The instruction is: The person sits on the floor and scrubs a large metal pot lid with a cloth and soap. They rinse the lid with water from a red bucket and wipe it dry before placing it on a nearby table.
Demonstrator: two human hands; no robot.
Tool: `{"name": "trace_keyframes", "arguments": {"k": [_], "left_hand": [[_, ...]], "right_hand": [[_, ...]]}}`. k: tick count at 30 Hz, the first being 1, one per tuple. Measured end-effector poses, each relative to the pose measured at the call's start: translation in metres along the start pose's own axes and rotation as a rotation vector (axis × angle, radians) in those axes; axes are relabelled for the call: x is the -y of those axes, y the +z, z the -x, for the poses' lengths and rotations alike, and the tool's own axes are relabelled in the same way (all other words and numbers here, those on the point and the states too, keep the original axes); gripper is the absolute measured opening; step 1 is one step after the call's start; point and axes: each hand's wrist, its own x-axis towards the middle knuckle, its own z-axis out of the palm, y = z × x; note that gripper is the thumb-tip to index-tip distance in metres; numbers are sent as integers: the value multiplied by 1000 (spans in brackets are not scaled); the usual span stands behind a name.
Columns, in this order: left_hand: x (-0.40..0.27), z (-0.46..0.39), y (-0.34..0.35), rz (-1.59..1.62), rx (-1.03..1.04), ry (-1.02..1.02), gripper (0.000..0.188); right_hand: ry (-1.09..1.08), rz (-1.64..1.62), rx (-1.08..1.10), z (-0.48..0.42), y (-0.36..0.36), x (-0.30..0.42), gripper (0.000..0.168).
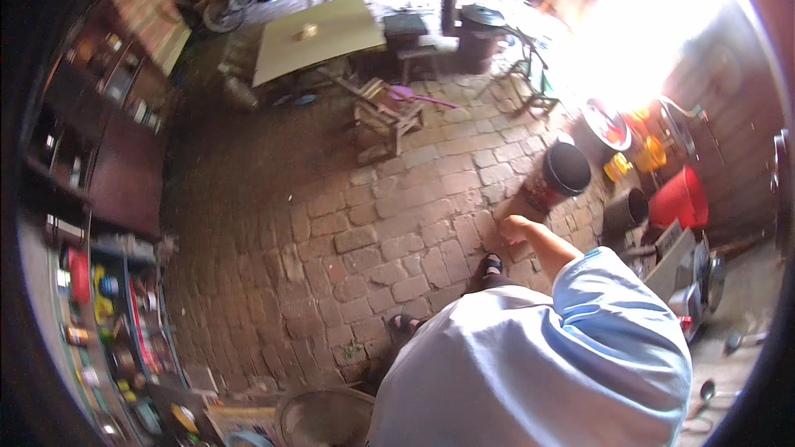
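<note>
My right hand point(514, 230) hangs low over the brick floor point(385, 242), with its fingers loosely curled; whether it holds anything is not visible. Just above it in the picture stands a dark bucket point(566, 169) with a black rim and a patterned side, and the hand appears apart from it. My left hand is out of view, on the side hidden by the light blue shirt point(497, 366). My feet in dark sandals point(492, 264) stand on the bricks.
A low wooden chair point(388, 108) stands before a pale-topped table point(320, 37). At right are a red bucket point(680, 198), a dark pail point(627, 208) and a yellow container point(617, 166). Cluttered shelves point(127, 248) line the left. A large round vessel point(323, 416) is at the bottom.
</note>
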Motion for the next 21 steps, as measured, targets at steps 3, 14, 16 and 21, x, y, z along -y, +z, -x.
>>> {"name": "trace_keyframes", "arguments": {"k": [3,14,16,21], "left_hand": [[-76,7,11,43,-57,207,36],[-458,85,107,1343,605,34,9],[-556,169,129,1500,960,186,9],[-754,449,149,1402,1308,351,27]], "right_hand": [[-25,24,18,8,75,-36,19],[877,-1406,-566,221,127,-108,18],[938,-1541,-734,268,123,-126,21],[863,-1688,-1261,336,118,-175,17]]}}
